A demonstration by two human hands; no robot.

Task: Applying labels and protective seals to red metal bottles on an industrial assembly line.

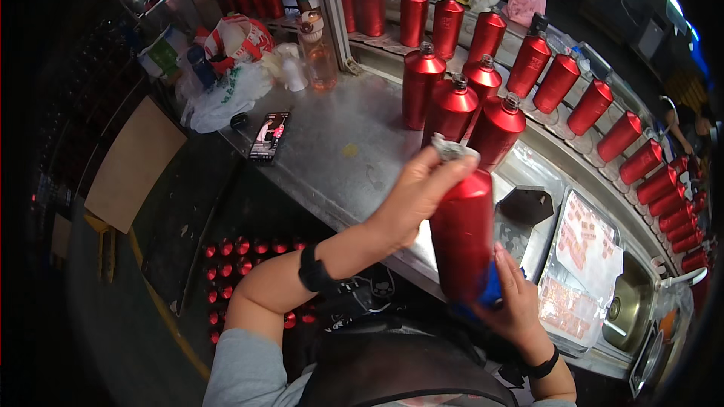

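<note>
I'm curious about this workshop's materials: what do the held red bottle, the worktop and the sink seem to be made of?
The held red bottle: glass or metal, unclear which, with a metallic red finish showing soft highlights. The worktop: probably steel, being grey, scuffed and dully reflective. The sink: likely stainless steel, given its smooth, metallic shine.

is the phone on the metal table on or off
On: the phone lies face up on the metal table, and its screen is lit with a coloured picture.
</note>
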